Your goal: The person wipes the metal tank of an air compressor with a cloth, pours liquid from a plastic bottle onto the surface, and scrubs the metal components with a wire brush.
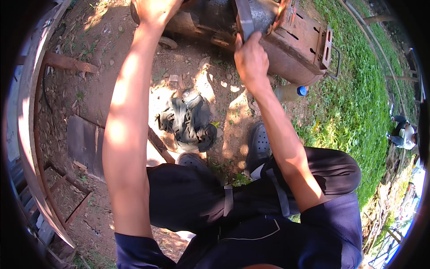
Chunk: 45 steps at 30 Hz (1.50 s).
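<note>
A rusty, blackened metal body [201,24] with a slotted bracket plate [309,36] and a wire handle lies across the top of my view. My right hand [251,60] is closed on a grey flat metal bar [244,17] that extends up over this body. My left hand [154,9] is at the top edge above the body's left part; its fingers are cut off, so I cannot tell what they hold. A plastic bottle [286,93] with a blue cap stands right of my right forearm. A dark crumpled cloth bundle [181,121] lies on the dirt between my forearms.
A wooden plank on a rusty frame [33,103] runs along the left, beside a dark board [85,143] on the dirt. My feet in clogs [257,145] are below the cloth. Grass [358,112] covers the right, where another person [403,132] sits farther away.
</note>
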Each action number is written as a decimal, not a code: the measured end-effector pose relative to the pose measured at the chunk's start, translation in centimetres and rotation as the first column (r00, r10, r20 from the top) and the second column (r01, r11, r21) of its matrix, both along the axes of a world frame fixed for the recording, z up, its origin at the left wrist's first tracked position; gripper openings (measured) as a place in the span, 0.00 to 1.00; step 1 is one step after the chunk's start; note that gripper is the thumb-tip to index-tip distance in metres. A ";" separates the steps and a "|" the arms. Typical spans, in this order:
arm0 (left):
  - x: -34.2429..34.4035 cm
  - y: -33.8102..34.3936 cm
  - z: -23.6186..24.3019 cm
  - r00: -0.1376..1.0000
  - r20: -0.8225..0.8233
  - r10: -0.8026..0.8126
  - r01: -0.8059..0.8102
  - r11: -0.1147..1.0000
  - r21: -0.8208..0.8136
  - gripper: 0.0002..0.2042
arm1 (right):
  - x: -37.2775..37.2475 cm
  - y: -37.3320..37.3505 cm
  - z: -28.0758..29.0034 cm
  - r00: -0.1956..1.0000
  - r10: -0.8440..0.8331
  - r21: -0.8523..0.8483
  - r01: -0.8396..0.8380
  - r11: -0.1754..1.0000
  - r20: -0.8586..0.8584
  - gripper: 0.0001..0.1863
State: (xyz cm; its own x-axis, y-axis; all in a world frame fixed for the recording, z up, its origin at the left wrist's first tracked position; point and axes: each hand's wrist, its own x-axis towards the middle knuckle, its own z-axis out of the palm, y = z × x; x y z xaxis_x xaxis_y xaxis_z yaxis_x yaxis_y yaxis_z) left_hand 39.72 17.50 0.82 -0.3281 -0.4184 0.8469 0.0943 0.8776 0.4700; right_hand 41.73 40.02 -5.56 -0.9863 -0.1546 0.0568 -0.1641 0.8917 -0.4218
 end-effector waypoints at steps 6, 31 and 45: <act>0.7 -2.0 -0.4 0.975 -0.011 -0.220 0.220 0.975 -0.033 0.42 | 2.1 2.5 -1.8 0.999 0.015 0.104 -0.010 0.995 -0.050 0.23; 1.3 -4.2 -0.5 0.934 -0.002 -0.356 0.356 0.934 -0.039 0.37 | -1.7 -0.1 -0.3 0.940 0.274 0.276 -0.214 0.937 -0.201 0.19; 1.0 -5.4 0.0 0.905 -0.011 -0.426 0.415 0.874 0.254 0.16 | -4.8 1.3 2.6 0.761 0.612 0.607 -0.387 0.694 -0.214 0.22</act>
